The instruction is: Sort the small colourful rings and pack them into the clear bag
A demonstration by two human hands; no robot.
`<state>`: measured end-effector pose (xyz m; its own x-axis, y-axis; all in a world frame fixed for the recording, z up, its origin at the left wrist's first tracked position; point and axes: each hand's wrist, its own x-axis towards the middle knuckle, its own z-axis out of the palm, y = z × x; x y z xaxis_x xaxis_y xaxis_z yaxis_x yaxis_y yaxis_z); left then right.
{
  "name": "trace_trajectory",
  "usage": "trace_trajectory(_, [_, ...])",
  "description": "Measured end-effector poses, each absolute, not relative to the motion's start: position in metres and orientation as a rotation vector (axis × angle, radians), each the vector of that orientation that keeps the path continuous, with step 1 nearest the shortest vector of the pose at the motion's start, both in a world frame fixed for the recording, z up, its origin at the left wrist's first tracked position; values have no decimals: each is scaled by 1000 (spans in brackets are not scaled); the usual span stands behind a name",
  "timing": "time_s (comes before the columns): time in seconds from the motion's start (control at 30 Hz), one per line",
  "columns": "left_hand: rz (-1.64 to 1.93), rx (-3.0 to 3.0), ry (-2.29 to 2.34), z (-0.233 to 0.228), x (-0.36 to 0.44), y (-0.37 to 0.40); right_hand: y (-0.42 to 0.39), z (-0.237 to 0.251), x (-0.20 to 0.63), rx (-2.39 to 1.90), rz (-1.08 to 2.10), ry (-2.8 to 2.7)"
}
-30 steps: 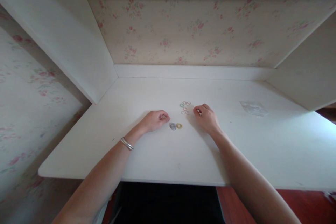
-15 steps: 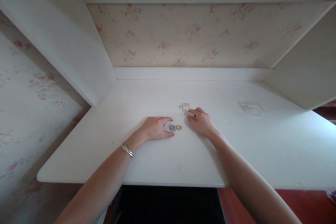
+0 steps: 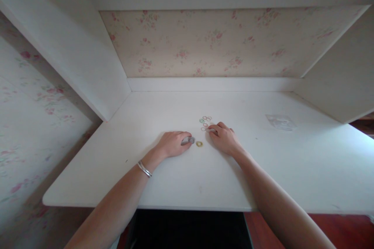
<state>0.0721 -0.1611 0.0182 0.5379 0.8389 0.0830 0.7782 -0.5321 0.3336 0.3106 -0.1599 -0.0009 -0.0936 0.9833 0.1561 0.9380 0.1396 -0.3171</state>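
My left hand [image 3: 175, 143] rests on the white desk. Its thumb and fingertips close around a small bunch of grey elastic bands [image 3: 191, 140]. Just right of that bunch lies a bunch of yellow elastic bands [image 3: 199, 144], untouched. My right hand [image 3: 223, 137] is closed in a pinch at the near edge of a group of single loose bands. Whatever its fingertips hold is too small to make out. Among the loose bands are a green band [image 3: 201, 120], a red band [image 3: 205, 125] and a pale pinkish band [image 3: 203, 129].
On the right side of the desk [image 3: 201, 186] lies a clear plastic bag [image 3: 281, 122]. Side panels and a low back ledge [image 3: 216, 84] bound the desk. A small dark mark [image 3: 126, 161] shows left of my left forearm.
My left thumb and fingers have closed from a wide gap onto the grey bands. My right hand stays pinched near the loose bands. The view has tilted slightly.
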Motion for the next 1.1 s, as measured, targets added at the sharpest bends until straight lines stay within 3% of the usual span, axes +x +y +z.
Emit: trace_trajectory(1.1, [370,2515,1281,16,72,-157,-164,2,312,-1767,237,-2145])
